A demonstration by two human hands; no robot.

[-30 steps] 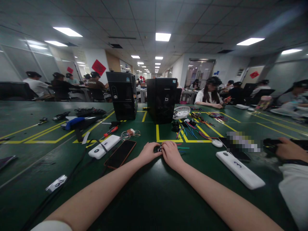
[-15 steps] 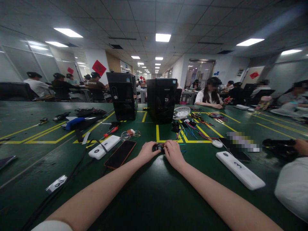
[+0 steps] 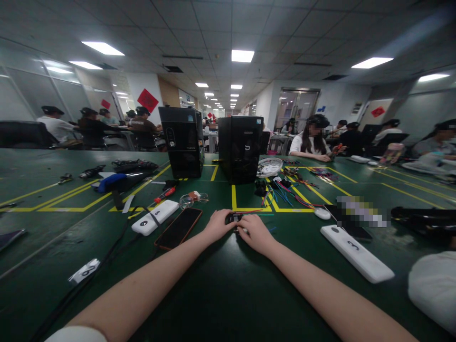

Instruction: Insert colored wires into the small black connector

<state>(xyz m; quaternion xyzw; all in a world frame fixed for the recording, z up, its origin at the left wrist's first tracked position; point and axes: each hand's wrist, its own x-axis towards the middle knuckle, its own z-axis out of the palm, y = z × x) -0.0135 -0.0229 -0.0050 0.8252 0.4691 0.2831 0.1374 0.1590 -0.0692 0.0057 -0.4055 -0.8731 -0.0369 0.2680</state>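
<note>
Green worktop (image 3: 228, 294) with yellow lines, seen from the head. Left hand (image 3: 218, 225) and right hand (image 3: 257, 231) meet at mid-worktop, both arms stretched forward. Between them: a small black part (image 3: 235, 218), held at its left end by the curled left fingers and at its right end by the right fingertips; both hands closed about it, part raised little if at all off the surface, too small to tell its make. Just left of the left hand: a dark phone (image 3: 178, 228), flat, and beside that a white power bank (image 3: 155, 216) with a black cable across it. Right of the right hand, well apart: a second white power bank (image 3: 357, 252) marked 3. Beyond the hands: loose coloured wires (image 3: 285, 195), a white fan grille (image 3: 269, 166), two black computer towers (image 3: 241, 148) upright, a red screwdriver (image 3: 164, 194), clear glasses (image 3: 192, 199). Far right edge: another person's white sleeve (image 3: 432, 287). Other people sit at the far tables.
</note>
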